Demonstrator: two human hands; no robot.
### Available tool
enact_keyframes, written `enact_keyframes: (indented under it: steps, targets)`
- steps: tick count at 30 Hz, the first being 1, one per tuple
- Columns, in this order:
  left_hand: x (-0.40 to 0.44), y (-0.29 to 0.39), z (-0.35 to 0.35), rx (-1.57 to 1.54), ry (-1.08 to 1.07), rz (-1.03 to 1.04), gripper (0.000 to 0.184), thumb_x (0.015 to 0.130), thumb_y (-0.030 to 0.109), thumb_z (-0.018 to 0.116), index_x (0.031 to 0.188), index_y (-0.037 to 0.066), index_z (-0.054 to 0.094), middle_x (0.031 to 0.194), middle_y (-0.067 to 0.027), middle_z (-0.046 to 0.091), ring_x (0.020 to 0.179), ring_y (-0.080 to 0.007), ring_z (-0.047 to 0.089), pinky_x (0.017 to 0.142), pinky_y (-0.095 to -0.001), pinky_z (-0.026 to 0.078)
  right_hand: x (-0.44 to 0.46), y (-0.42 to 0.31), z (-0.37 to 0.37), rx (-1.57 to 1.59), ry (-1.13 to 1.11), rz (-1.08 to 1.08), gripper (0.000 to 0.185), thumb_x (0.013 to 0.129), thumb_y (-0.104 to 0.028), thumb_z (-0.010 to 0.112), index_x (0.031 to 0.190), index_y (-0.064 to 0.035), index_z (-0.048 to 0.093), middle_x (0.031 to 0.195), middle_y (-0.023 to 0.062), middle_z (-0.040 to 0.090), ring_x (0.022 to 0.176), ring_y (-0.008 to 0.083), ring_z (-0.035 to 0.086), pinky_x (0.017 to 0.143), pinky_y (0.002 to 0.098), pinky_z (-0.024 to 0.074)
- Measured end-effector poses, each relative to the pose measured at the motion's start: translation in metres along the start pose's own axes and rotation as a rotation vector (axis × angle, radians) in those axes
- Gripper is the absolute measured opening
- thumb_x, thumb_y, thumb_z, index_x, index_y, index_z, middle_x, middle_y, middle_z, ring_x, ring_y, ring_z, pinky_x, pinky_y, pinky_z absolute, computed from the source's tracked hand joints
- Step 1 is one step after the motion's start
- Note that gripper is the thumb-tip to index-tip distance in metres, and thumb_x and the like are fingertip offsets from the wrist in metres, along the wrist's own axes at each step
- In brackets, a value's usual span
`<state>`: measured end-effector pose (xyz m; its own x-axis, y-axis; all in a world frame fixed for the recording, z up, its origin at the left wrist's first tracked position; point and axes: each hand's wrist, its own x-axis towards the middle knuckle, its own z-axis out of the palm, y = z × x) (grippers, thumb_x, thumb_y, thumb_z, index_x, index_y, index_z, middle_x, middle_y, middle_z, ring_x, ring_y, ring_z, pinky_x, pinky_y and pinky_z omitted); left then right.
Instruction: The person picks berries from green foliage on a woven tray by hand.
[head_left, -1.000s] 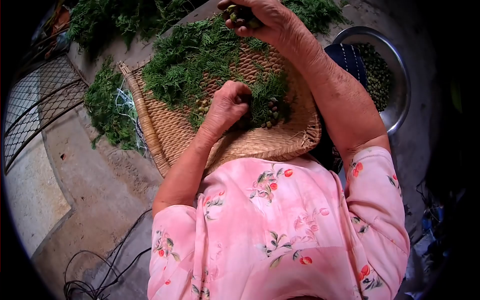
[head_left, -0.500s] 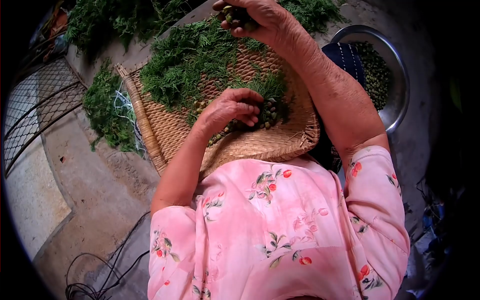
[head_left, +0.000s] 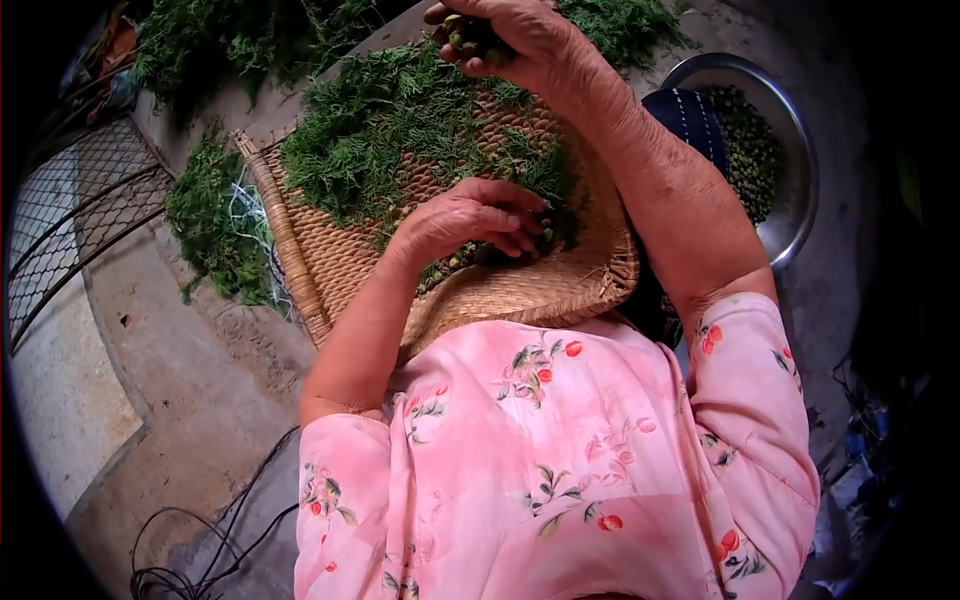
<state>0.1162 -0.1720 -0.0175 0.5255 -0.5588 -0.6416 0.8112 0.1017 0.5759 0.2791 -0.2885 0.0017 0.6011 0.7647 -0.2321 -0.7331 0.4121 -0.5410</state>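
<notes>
A woven basket tray [head_left: 530, 295] lies at my lap with feathery green sprigs [head_left: 350, 150] spread over it. Small round green-brown cones [head_left: 455, 262] are gathered near its front edge. Over these cones is my left hand [head_left: 475, 218], its fingers bent downward and apart; the fingertips reach in among them and are partly hidden. My right hand [head_left: 520, 45] is raised at the far edge of the tray, palm tilted up, fingers curled around a handful of cones [head_left: 472, 40].
On the right a metal basin [head_left: 800, 190] holds many cones, with dark blue cloth [head_left: 690, 125] beside it. More green branches [head_left: 230, 50] lie at the back, and cut sprigs [head_left: 225, 220] at left. A wire mesh frame [head_left: 85, 200] and black cable [head_left: 220, 545] are on the left.
My left hand has shifted slightly right, its fingers reaching further over the cones and sprigs. My right hand stays raised with its handful, almost unmoved.
</notes>
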Motion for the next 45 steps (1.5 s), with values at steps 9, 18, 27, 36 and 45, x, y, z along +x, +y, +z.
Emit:
enact_keyframes:
  steps: [9, 18, 27, 36, 45]
  targets:
    - [0.034, 0.034, -0.027, -0.389, 0.435, 0.630, 0.042, 0.088, 0.005, 0.055, 0.126, -0.003, 0.040, 0.117, -0.0189, 0.053, 0.105, -0.0281, 0.057, 0.090, -0.0381, 0.049, 0.005, 0.002, -0.006, 0.013, 0.072, -0.036, 0.027, 0.088, -0.031, 0.059, 0.085, -0.0044, 0.060, 0.059, 0.0038, 0.057, 0.050, 0.0126, 0.054, 0.045, 0.0255, 0.0437]
    - [0.030, 0.026, -0.038, -0.180, 0.608, 0.556, 0.035, 0.089, 0.003, 0.052, 0.122, -0.004, 0.044, 0.113, -0.0172, 0.056, 0.099, -0.0259, 0.059, 0.085, -0.0355, 0.052, -0.001, -0.001, -0.002, -0.008, 0.018, -0.005, 0.029, 0.088, -0.034, 0.058, 0.086, -0.0049, 0.060, 0.059, 0.0030, 0.057, 0.049, 0.0122, 0.054, 0.042, 0.0246, 0.0438]
    - [0.004, 0.019, -0.043, 0.020, 0.967, 0.528, 0.012, 0.085, 0.011, 0.061, 0.095, 0.005, 0.063, 0.075, 0.0015, 0.061, 0.060, -0.0040, 0.052, 0.053, -0.0187, 0.044, -0.001, -0.002, 0.000, -0.033, 0.044, -0.013, 0.031, 0.087, -0.036, 0.058, 0.087, -0.0055, 0.060, 0.061, 0.0023, 0.057, 0.049, 0.0112, 0.055, 0.042, 0.0235, 0.0442]
    - [0.020, -0.010, -0.037, 0.779, 1.079, 0.520, 0.016, 0.074, 0.010, 0.064, 0.087, 0.001, 0.062, 0.073, -0.0080, 0.062, 0.067, -0.0126, 0.058, 0.065, -0.0266, 0.048, -0.003, -0.001, -0.001, -0.029, 0.012, -0.037, 0.029, 0.088, -0.034, 0.058, 0.087, -0.0051, 0.058, 0.063, 0.0026, 0.057, 0.050, 0.0115, 0.053, 0.043, 0.0240, 0.0418]
    - [0.022, -0.016, -0.047, 0.795, 1.050, 0.549, 0.022, 0.072, 0.010, 0.069, 0.092, 0.004, 0.061, 0.077, -0.0042, 0.062, 0.069, -0.0125, 0.058, 0.064, -0.0263, 0.049, -0.003, -0.001, 0.001, -0.002, 0.009, -0.045, 0.028, 0.089, -0.032, 0.057, 0.087, -0.0041, 0.058, 0.063, 0.0033, 0.056, 0.050, 0.0122, 0.052, 0.043, 0.0246, 0.0409]
